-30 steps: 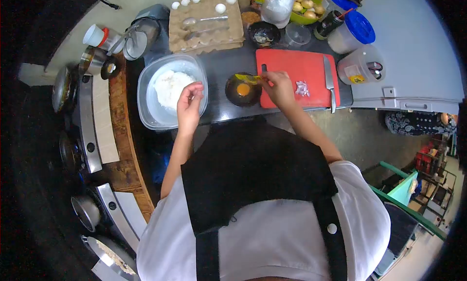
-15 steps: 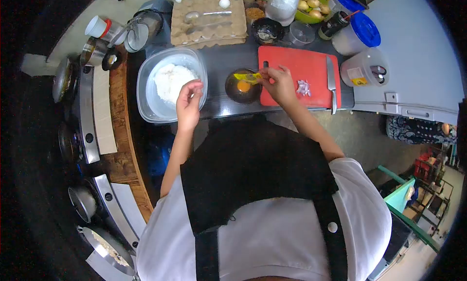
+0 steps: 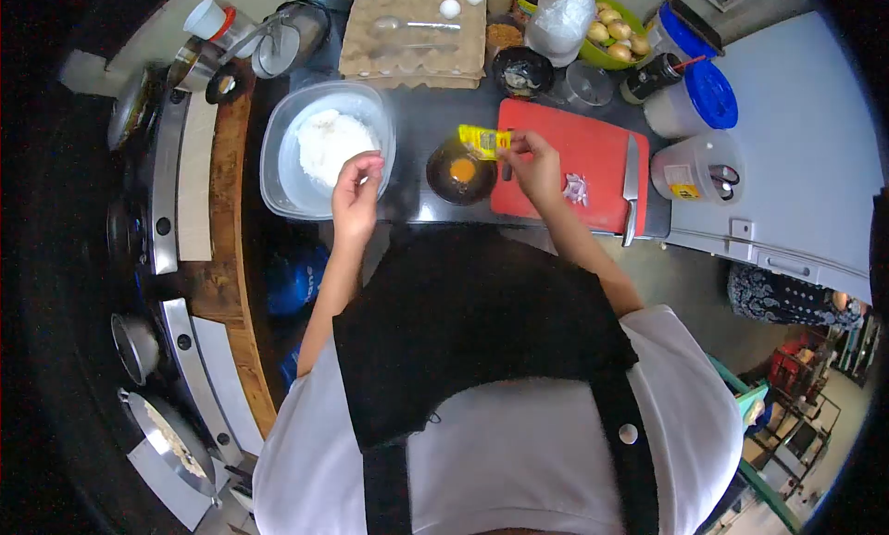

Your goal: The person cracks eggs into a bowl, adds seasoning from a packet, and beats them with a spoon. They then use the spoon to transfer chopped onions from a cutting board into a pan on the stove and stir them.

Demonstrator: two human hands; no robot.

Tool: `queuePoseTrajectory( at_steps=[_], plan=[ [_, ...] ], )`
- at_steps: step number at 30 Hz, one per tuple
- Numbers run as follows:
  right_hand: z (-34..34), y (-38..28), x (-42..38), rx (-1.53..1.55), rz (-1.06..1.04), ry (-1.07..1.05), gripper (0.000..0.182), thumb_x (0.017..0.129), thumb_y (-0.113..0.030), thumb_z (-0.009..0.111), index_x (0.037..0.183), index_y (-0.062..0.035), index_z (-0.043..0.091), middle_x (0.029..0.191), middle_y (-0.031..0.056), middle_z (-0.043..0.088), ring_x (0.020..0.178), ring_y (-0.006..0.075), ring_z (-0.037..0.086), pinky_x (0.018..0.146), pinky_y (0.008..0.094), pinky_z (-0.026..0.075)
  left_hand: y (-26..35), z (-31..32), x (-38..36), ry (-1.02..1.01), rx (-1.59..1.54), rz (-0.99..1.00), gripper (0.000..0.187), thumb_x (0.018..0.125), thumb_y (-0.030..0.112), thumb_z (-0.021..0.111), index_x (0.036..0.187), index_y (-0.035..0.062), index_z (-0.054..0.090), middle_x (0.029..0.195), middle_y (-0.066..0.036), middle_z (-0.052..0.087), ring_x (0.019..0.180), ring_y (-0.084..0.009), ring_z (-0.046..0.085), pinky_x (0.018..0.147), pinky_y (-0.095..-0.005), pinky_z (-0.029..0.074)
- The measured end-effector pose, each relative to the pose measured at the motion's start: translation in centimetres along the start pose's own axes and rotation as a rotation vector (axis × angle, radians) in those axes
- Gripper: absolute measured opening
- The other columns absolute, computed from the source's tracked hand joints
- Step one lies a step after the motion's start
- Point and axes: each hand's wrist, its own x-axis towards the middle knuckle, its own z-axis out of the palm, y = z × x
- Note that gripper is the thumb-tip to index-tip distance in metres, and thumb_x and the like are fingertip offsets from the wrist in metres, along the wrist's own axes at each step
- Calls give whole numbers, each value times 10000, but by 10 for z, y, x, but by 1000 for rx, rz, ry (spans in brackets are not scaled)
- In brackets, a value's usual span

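My right hand (image 3: 534, 167) pinches a small yellow sachet (image 3: 483, 143) by its right end. The sachet is over the far edge of a dark bowl (image 3: 443, 188), where an egg yolk (image 3: 462, 170) lies. My left hand (image 3: 356, 202) is closed, thumb and fingers drawn together over the near right side of a clear plastic tub (image 3: 269, 169); whether it pinches anything cannot be made out. White powder (image 3: 324, 148) is heaped inside that tub. Right of the bowl, a red cutting board (image 3: 546, 118) carries chopped onion (image 3: 575, 190) and a knife (image 3: 631, 188).
Behind the tub stands an egg tray (image 3: 370, 49) with several eggs and a spoon. A small black bowl (image 3: 500, 68), a clear cup (image 3: 587, 84), a green basket (image 3: 595, 54) of onions and a blue-lidded container (image 3: 711, 93) line the back. Stoves with pans (image 3: 176, 442) are at left.
The yellow sachet has turned so that its printed face shows more fully, and it sits slightly higher above the bowl. My left hand keeps its pose. The whole view has shifted slightly.
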Motion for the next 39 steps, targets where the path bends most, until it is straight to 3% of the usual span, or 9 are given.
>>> queuePoseTrajectory(
  at_steps=[4,10,18,19,22,25,30,32,39],
  plan=[
    [-6,42,22,1049,712,-193,268,883,-200,700,1116,-102,610,829,-37,642,702,106,590,562,273,481,0,4,-6,38,40,27,125,951,77,599,1064,26,619,1168,-68,608,1054,-139,564,905,-272,452],
    [-12,31,119,1256,552,-116,399,887,-144,669,1247,-133,496,976,-3,623,730,128,580,580,270,474,12,3,-25,127,-35,-18,126,929,34,591,1051,15,615,1174,-80,603,1078,-150,557,956,-288,422],
    [52,109,295,409,489,242,363,838,-11,558,1196,-57,520,960,113,667,755,199,665,573,352,517,16,-5,-67,256,4,-83,137,939,20,571,1065,39,621,1167,-58,595,1009,-125,554,883,-243,426],
    [90,209,345,-137,18,261,400,794,19,546,1191,-31,534,928,124,669,746,225,661,603,370,526,14,-5,-72,273,-14,-95,138,940,19,569,1066,42,620,1179,-58,588,1004,-121,551,877,-240,426],
    [67,113,318,453,252,384,400,777,40,529,1171,-15,569,958,144,673,809,254,672,670,391,531,16,-4,-81,272,30,-85,135,938,-5,558,1053,34,617,1198,-69,568,1038,-138,549,913,-259,429],
    [65,131,336,-157,324,310,573,806,-52,572,1368,-44,464,1098,190,668,965,335,658,845,407,512,9,-8,-85,272,91,-87,143,927,-33,547,1038,23,617,1192,-83,568,1060,-156,555,936,-270,427],
    [50,85,306,-287,338,219,784,789,-211,659,1480,-76,314,1228,220,606,1107,377,598,1013,427,441,19,4,-78,200,189,-53,166,909,-58,528,1029,13,617,1175,-97,575,1068,-170,563,924,-276,445],
    [57,75,297,-594,-110,561,812,788,-258,682,1482,-75,303,1207,230,611,1114,368,597,1010,412,444,23,6,-73,165,222,-52,160,905,-44,537,1031,14,618,1178,-106,576,1070,-184,567,911,-286,457],
    [95,-28,228,-669,-421,-64,193,807,-221,632,898,-75,720,983,130,671,928,331,627,850,436,508,25,9,-54,-56,373,-14,176,891,-36,541,1034,26,621,1136,-103,598,1043,-209,584,863,-299,479]
  ],
)
